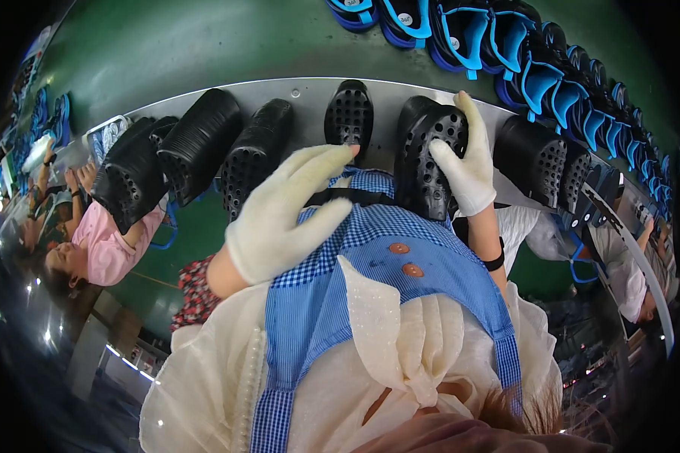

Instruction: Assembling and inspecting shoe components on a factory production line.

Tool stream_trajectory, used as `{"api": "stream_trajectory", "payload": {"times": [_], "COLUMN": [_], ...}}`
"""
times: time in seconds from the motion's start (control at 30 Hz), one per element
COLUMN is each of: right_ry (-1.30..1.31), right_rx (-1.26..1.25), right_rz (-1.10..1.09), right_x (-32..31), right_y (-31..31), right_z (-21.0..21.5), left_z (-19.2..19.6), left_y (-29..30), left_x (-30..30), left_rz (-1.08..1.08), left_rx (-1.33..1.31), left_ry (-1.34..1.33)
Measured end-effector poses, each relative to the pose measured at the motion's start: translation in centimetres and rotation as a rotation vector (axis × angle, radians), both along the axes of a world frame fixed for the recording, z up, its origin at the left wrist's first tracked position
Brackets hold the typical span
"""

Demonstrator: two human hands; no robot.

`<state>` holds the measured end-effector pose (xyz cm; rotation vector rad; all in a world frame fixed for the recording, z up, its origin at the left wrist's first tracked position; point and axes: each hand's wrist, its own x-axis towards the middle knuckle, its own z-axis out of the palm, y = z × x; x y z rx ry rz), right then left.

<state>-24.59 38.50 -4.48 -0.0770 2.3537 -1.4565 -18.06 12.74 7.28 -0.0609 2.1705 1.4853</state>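
one right hand [470, 170], gloved, holds a black perforated piece [429, 189] between thumb and fingers by the metal bench [310, 113]; the left hand [283, 208] is loosely open, seemingly empty. positioning seems in hand; next move calls for steady grip.

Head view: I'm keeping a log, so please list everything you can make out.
Holed blocks: at least seven, black, along the ledge
Ledge: one, grey, mid-frame
Shoes: many, black and blue, upper right
Surface: one, green, top
Co-workers: at least two, pink or pale clothes, side edges
Apron: one, blue, chest
Blouse: one, cream, under apron
Wristband: one, black, right wrist
Left grip: one, off-white glove, open near the middle block
Right grip: one, off-white glove, around a held block
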Motion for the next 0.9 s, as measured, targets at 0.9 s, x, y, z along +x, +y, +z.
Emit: {"api": "stream_trajectory", "payload": {"times": [0.9], "right_ry": [-0.019], "right_rx": [-0.172], "right_rz": [-0.209], "right_x": [2.4], "right_y": [-0.5], "right_z": [-1.5], "left_z": [-16.2], "left_y": [7.7], "left_x": [-0.4], "left_rz": [0.272], "left_rx": [0.764], "left_ry": [-0.446]}}
